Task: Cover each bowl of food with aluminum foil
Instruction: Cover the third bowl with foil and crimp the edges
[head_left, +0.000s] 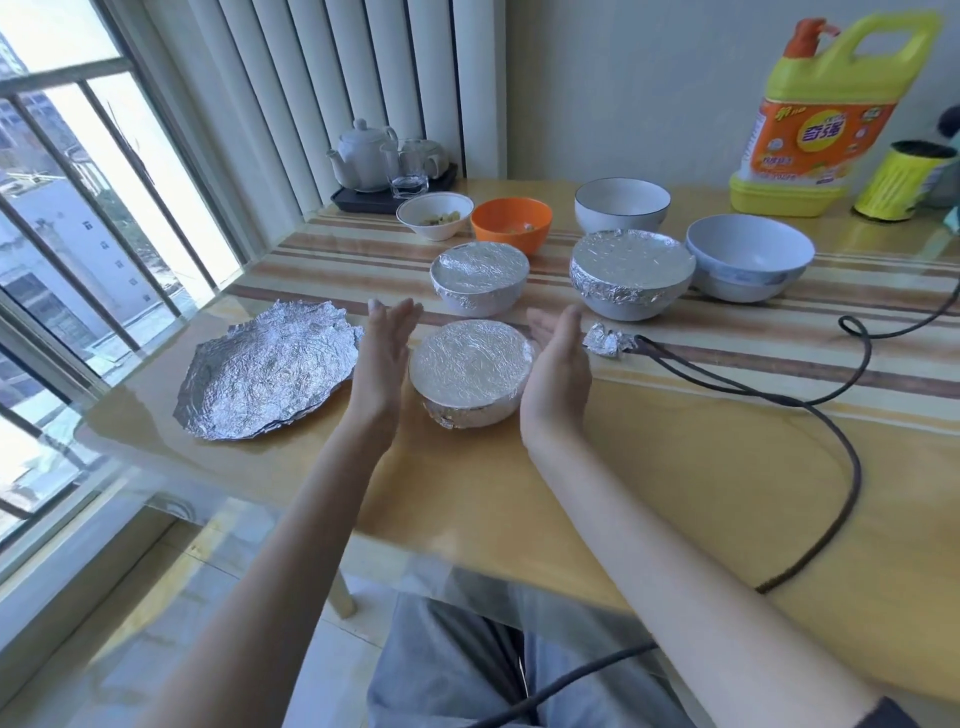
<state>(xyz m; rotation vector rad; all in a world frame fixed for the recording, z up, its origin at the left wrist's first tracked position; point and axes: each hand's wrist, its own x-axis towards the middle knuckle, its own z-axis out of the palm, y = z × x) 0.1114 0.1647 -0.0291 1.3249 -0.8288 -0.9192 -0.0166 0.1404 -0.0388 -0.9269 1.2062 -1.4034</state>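
Head view, foil-covered bowl (471, 371) between left hand (383, 358), right hand (558, 366), untouched

Three foil-covered bowls (471, 375) (479, 277) (631, 272) sit mid-frame. Four uncovered bowls (435, 215) (511, 222) (622, 204) (749, 264) stand behind and right of them. A crinkled foil sheet (267, 370) lies flat at left.

A yellow detergent jug (821, 119) stands far right beside a yellow-black can (901, 179), a teapot (363, 150) on a dark tray (358, 200) far left, a dark cable (810, 395) looping across the table (675, 493).
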